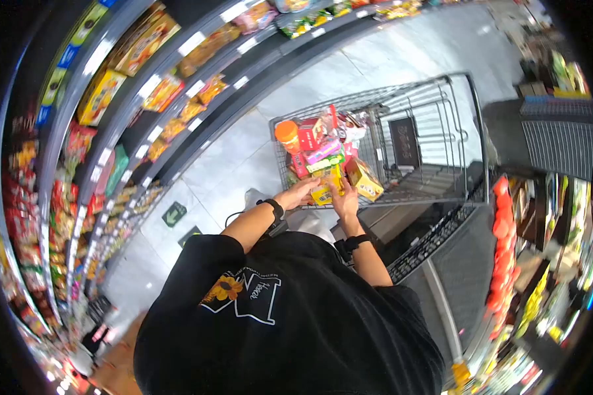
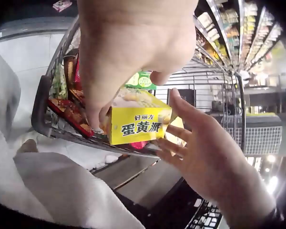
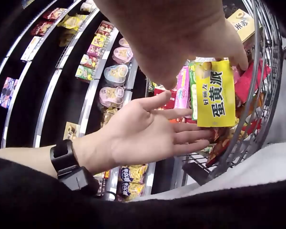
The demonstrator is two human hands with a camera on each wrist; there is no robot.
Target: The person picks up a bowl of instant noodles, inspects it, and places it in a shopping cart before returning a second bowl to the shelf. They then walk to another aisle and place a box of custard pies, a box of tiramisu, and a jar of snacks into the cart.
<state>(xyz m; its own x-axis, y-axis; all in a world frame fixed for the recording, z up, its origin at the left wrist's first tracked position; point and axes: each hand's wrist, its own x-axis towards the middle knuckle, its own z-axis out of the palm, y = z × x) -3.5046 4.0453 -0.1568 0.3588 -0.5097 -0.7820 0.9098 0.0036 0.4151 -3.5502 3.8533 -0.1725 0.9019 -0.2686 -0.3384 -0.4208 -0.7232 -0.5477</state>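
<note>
A yellow snack box (image 1: 326, 189) with black Chinese lettering is between my two hands, over the near side of a wire shopping cart (image 1: 435, 197). My left hand (image 1: 300, 193) is at its left side, palm turned toward it and fingers straight in the right wrist view, fingertips right at the box (image 3: 215, 98). On the opposite side is my right hand (image 1: 344, 201), its fingers extended and spread beside the box (image 2: 137, 128) in the left wrist view. Neither hand curls round it. A second yellow-brown box (image 1: 364, 179) lies just right of it.
Inside the cart are an orange-lidded jar (image 1: 287, 133), a purple pack (image 1: 323, 153), a green pack (image 1: 327, 164) and several red packages. Snack shelves (image 1: 178, 99) run along the left. A dark counter (image 1: 435, 263) stands to the right, beside red round decorations (image 1: 502, 243).
</note>
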